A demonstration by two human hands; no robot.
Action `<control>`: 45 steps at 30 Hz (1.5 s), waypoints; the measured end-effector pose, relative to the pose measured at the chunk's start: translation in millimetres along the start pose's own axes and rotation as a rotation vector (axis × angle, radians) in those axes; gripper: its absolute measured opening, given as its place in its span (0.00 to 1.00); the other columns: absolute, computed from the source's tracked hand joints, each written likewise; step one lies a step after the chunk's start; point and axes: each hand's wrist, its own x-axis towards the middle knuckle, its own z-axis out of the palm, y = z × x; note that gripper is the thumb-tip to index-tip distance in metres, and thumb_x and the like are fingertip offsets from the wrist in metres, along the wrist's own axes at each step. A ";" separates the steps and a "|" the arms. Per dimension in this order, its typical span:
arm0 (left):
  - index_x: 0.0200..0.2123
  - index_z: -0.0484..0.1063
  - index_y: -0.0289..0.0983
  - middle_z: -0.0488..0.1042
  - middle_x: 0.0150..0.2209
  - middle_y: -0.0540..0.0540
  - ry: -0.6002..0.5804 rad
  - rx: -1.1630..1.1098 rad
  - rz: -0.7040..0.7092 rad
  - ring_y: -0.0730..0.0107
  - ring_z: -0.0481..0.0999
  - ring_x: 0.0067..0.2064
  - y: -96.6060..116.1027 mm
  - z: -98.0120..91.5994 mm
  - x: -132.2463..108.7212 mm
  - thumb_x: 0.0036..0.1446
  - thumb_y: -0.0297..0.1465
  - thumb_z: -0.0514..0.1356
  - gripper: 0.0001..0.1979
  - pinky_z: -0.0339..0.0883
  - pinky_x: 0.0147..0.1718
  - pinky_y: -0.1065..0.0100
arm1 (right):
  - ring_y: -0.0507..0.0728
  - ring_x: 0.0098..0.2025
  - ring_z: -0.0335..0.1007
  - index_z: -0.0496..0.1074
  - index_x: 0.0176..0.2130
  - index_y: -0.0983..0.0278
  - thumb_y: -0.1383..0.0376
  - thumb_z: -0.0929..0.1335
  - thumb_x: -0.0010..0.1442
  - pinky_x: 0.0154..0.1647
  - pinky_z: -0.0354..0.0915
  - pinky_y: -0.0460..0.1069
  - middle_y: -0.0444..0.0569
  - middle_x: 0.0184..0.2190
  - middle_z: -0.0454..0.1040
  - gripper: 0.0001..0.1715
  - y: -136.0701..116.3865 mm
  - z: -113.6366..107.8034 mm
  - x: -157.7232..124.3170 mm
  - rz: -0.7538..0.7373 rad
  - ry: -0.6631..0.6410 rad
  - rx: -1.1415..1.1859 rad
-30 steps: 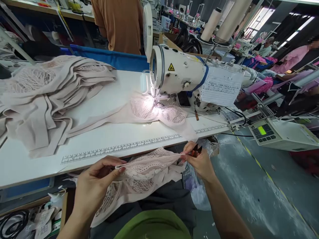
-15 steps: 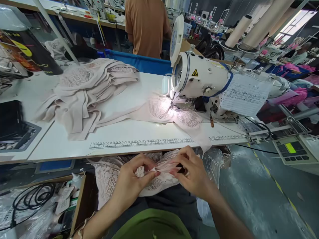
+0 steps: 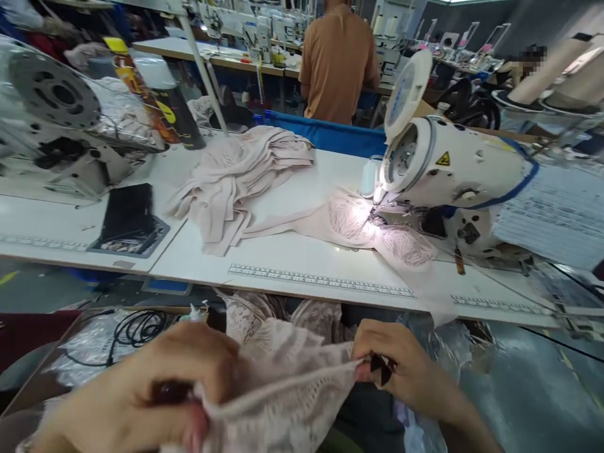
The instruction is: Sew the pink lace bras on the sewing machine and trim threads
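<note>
My left hand (image 3: 160, 384), close to the camera and slightly blurred, grips one end of a pale pink lace bra (image 3: 292, 402) above my lap. The other end is pinched in my right hand (image 3: 401, 362), so the edge is stretched between them. A small black pointed tool (image 3: 380, 370) sticks out among the right fingers; its kind is unclear. More lace pieces (image 3: 255, 311) hang below the table edge, behind the held one. Under the lit needle of the sewing machine (image 3: 462, 160) lies another pale pink bra (image 3: 346, 220), its right end drooping over the table edge.
A pile of pale pink bra pieces (image 3: 236, 182) lies on the white table (image 3: 292, 255). To the left are a tray (image 3: 155, 242) with a black phone-like slab (image 3: 127, 211), spray cans (image 3: 174, 107) and another machine (image 3: 56, 113). Someone in a brown shirt (image 3: 337, 63) stands beyond.
My view has swung left, so the scene sits further right. My hands have moved apart and the left has come nearer the camera, drawing the lace edge out between them.
</note>
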 end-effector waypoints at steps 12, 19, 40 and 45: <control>0.37 0.70 0.42 0.76 0.29 0.47 0.341 0.676 -0.615 0.61 0.73 0.30 -60.9 -68.5 44.2 0.58 0.33 0.50 0.09 0.55 0.30 0.67 | 0.61 0.35 0.79 0.70 0.39 0.61 0.69 0.62 0.61 0.34 0.68 0.52 0.49 0.33 0.80 0.10 45.1 55.0 87.0 0.149 0.374 -0.305; 0.36 0.66 0.42 0.78 0.33 0.47 0.284 0.704 -0.629 0.59 0.75 0.34 -64.2 -71.0 51.4 0.60 0.33 0.51 0.05 0.57 0.31 0.67 | 0.59 0.30 0.77 0.65 0.38 0.60 0.73 0.62 0.56 0.28 0.64 0.50 0.46 0.29 0.78 0.11 53.7 52.4 92.5 0.107 0.321 -0.549; 0.29 0.66 0.43 0.72 0.21 0.50 0.261 0.557 -0.515 0.64 0.68 0.23 -88.6 -85.4 51.6 0.55 0.37 0.54 0.06 0.54 0.25 0.68 | 0.52 0.29 0.71 0.76 0.50 0.61 0.78 0.59 0.67 0.26 0.62 0.46 0.48 0.30 0.77 0.24 64.5 42.9 58.7 -0.335 0.361 -0.894; 0.31 0.68 0.42 0.72 0.22 0.54 0.327 0.561 -0.460 0.69 0.67 0.23 -90.7 -82.5 49.3 0.57 0.35 0.53 0.07 0.54 0.26 0.73 | 0.53 0.31 0.72 0.78 0.50 0.62 0.74 0.62 0.69 0.31 0.66 0.48 0.49 0.32 0.78 0.19 66.9 47.9 54.7 -0.247 0.375 -0.914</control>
